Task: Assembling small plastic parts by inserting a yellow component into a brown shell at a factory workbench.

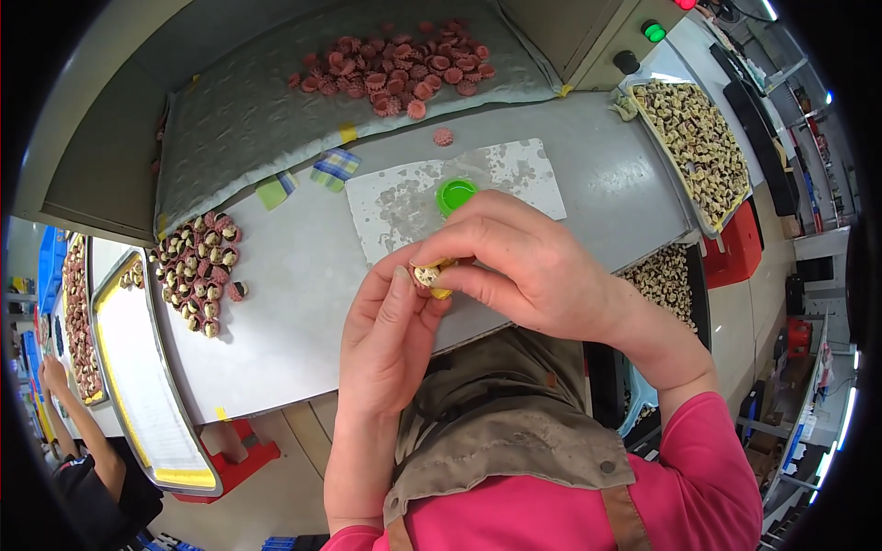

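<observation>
1. Metal tray (140,367), pale lining: 8–9 o'clock from the held piece.
2. Filled red cups (197,271), clustered on the worktop (285,303): 9 o'clock.
3. Left hand (384,321), 7 o'clock: thumb and fingertips closed on small cream piece (425,275), above the worktop's near side.
4. Loose red cups (395,69), heaped on grey pad (248,151): 12 o'clock.
5. Green dish (457,196): 12–1 o'clock.
6. Right hand (528,262), 3 o'clock: fingers bent close at the piece's right side; cannot tell whether gripping.
7. Tray of cream-and-dark pieces (694,138): 2 o'clock.

I'm counting 2 hands up front (377,347), 1 green dish (457,196), 1 spotty sheet (533,179), 2 cloth scraps (336,168), 1 black knob (627,62).
</observation>
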